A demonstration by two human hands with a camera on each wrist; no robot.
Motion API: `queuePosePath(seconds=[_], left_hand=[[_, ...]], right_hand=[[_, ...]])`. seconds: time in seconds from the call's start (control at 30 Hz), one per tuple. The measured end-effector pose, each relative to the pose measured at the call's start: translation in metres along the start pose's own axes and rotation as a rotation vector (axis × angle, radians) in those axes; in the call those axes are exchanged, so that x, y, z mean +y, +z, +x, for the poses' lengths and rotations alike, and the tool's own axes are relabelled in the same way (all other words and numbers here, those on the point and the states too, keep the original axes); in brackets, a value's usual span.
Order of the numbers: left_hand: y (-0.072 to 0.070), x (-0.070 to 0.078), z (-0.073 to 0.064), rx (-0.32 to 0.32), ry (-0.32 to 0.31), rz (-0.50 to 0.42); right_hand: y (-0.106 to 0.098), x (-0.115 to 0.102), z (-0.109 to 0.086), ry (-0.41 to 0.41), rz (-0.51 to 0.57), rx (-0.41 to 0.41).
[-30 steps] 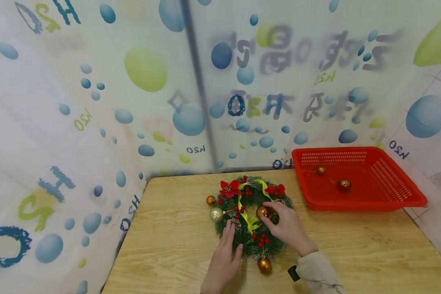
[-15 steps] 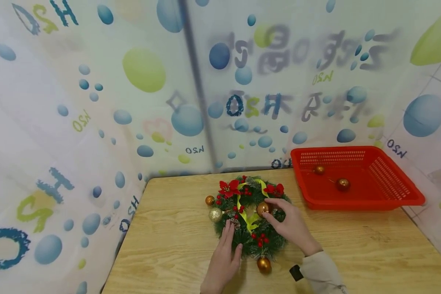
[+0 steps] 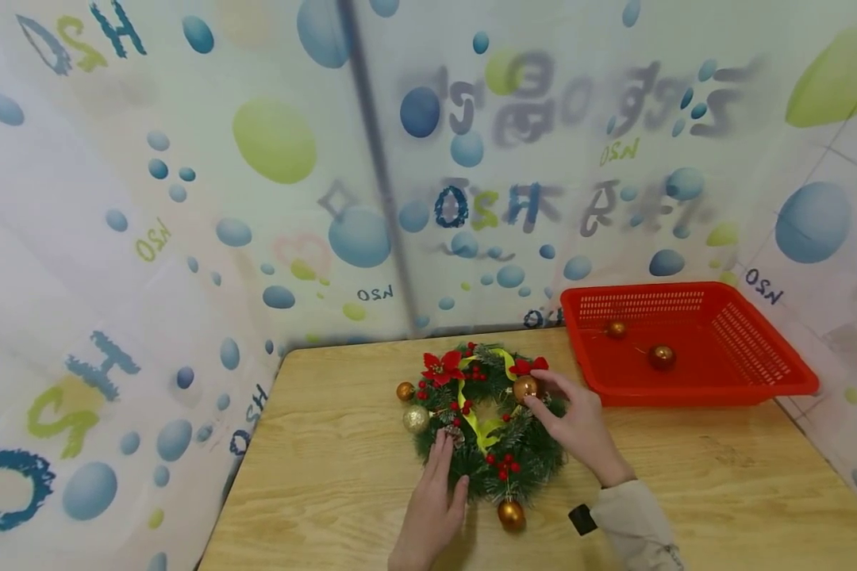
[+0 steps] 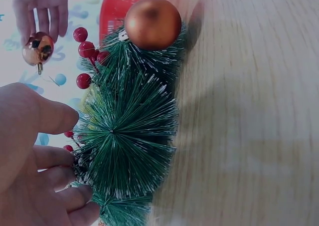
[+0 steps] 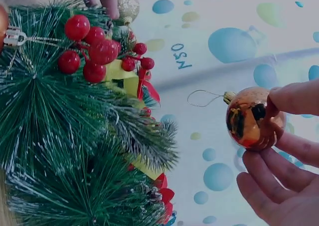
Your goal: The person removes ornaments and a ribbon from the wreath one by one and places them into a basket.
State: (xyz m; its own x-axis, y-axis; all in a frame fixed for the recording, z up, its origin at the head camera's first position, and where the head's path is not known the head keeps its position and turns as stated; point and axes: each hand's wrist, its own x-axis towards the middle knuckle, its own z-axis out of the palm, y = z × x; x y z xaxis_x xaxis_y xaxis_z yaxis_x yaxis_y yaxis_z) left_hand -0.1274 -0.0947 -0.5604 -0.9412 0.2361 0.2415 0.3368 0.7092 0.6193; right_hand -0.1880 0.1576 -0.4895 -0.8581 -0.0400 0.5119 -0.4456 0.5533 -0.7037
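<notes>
- Right wrist view: R hand [image 5: 294,178] pinched copper ball [image 5: 253,120] btwn thumb & fingertips; cap [image 5: 229,98] w/ wire loop [image 5: 201,90] faced away from grip, twd wreath [image 5: 60,131].
- Copper ball was above wreath's R side, nr red flower [image 3: 524,367], apparently apart; exact gap unclear.
- Cap-to-base axis ran approx. sideways, cap L; that looked key.
- R hand was nearer; L hand [image 3: 432,507] touched wreath's near-L side, fingers fairly straight.

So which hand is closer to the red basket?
Right. The right hand holds a copper-colored ball over the right side of the wreath, left of the red basket; the left hand is farther off, at the wreath's near left edge.
</notes>
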Motion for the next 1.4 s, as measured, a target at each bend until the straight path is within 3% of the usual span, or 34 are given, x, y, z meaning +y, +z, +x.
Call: queuePosePath(seconds=[0.6,1.03,1.4], left_hand=[[0.008,0.005,0.001,0.024,0.022,0.031],[0.01,0.002,-0.001,0.023,-0.008,0.028],[0.013,0.0,0.001,0.008,-0.041,0.042]], right_hand=[[-0.026,0.037,0.004,0.014,-0.043,0.19],[-0.054,0.055,0.019,0.009,-0.045,0.278],[-0.084,0.086,0.028,0.109,-0.092,0.294]])
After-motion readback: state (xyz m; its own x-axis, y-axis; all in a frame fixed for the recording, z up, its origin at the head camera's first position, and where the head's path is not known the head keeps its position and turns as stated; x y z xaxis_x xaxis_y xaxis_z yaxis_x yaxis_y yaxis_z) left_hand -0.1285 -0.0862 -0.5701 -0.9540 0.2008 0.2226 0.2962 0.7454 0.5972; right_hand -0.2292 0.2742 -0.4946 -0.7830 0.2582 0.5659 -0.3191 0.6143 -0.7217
